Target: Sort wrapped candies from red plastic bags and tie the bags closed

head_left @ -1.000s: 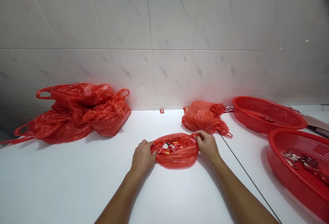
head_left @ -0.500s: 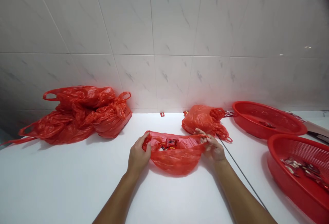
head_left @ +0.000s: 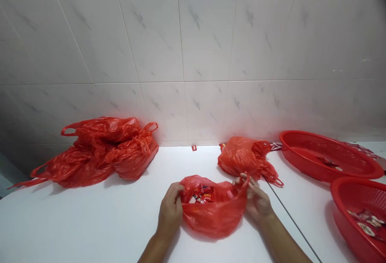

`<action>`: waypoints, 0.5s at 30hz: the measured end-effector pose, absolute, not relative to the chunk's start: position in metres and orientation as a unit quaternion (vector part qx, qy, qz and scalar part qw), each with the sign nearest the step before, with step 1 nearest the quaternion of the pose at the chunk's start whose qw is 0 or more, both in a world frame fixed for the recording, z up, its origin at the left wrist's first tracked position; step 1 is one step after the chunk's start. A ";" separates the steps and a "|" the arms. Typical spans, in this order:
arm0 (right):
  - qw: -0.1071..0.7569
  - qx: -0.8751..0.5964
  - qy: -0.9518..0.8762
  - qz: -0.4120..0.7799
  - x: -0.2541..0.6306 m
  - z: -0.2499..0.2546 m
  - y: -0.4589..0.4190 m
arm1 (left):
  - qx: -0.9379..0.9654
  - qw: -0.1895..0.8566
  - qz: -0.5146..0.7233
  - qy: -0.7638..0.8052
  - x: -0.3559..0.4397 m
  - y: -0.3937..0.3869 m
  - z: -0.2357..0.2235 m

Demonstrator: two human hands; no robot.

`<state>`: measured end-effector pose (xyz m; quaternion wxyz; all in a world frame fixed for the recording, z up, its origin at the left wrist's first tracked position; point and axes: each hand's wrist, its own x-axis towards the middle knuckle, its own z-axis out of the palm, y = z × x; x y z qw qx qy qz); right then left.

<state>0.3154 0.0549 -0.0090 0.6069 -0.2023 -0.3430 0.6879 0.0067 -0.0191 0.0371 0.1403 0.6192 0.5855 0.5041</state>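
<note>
My left hand [head_left: 170,210] and my right hand [head_left: 256,200] each pinch one side of the rim of an open red plastic bag [head_left: 212,218] lying on the white table [head_left: 90,218]. Inside it are several small red snack packets [head_left: 201,195], partly hidden by the bag's folds. Just behind my right hand sits a knotted, bulging red plastic bag [head_left: 241,157], close to but apart from my fingers.
A heap of red plastic bags [head_left: 105,154] lies at the back left against the tiled wall [head_left: 205,46]. Two red plastic baskets stand at the right, one [head_left: 328,156] holding a few packets, the other [head_left: 358,222] holding several. A small red packet [head_left: 194,148] lies by the wall.
My hands have drawn closer together, and the bag's mouth has gone from a wide, flat slit to a rounder opening. The view has tilted upward on the scene, so everything sits lower.
</note>
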 end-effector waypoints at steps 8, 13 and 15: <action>0.583 -0.202 -0.306 0.725 0.312 -0.016 0.065 | 0.578 0.206 0.491 0.619 0.019 -0.013 0.018; 0.613 -0.243 -0.279 0.698 0.319 -0.023 0.070 | 0.556 0.160 0.475 0.663 0.017 -0.009 0.014; 0.619 -0.246 -0.278 0.692 0.319 -0.024 0.071 | 0.564 0.170 0.478 0.652 0.017 -0.010 0.015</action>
